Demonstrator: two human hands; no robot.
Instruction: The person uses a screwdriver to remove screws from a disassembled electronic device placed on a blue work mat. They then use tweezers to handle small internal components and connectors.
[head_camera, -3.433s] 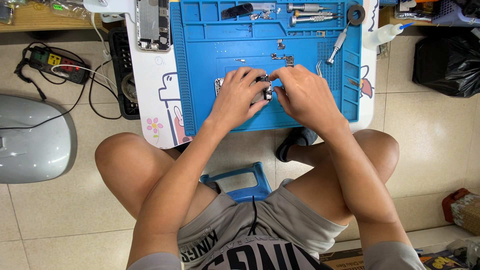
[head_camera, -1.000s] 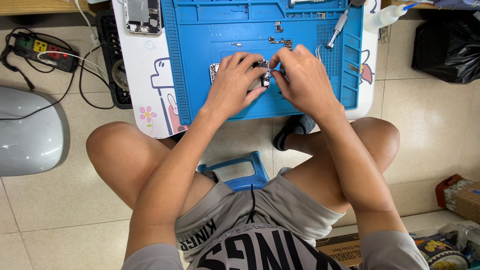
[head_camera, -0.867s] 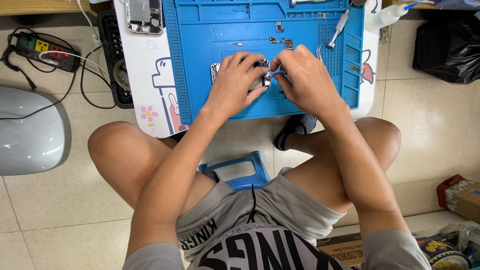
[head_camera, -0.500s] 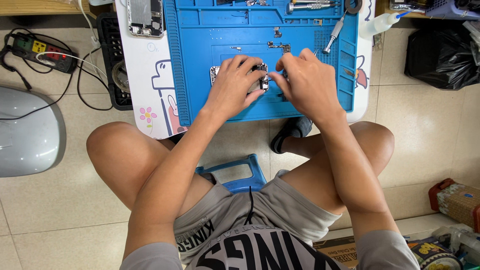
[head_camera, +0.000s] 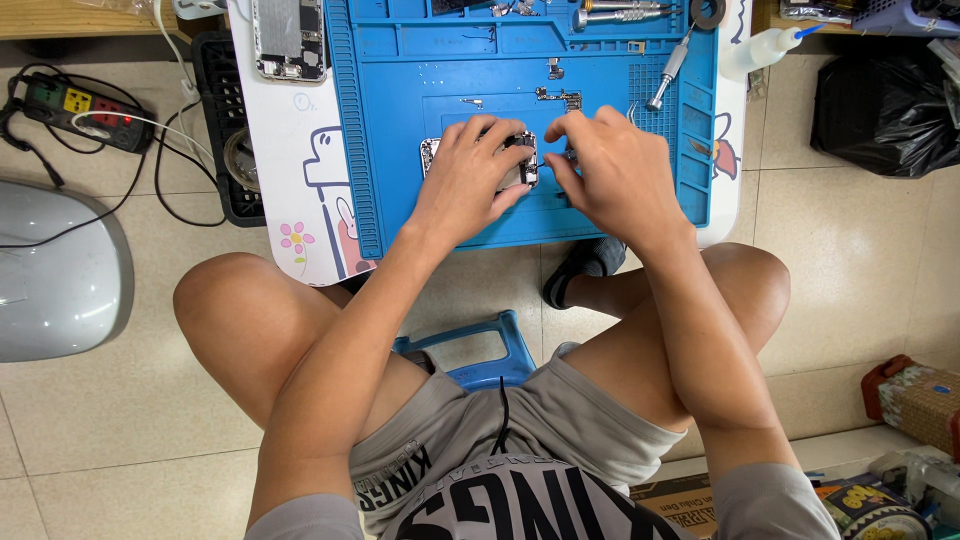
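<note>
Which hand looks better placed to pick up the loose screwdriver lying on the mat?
Probably the right hand: the screwdriver lies up and to its right on the blue mat, while the left hand rests on the opened phone, farther away.

Opened phone body: a small, flat, silvery metal piece with dark inner parts showing, lying flat on the blue mat that covers the surface, near the middle of the mat's near edge. Most of it is covered by the left hand, whose fingers press down on it; one pale corner shows at the hand's far-left side. The right hand holds a thin metal tool at its right edge.
</note>
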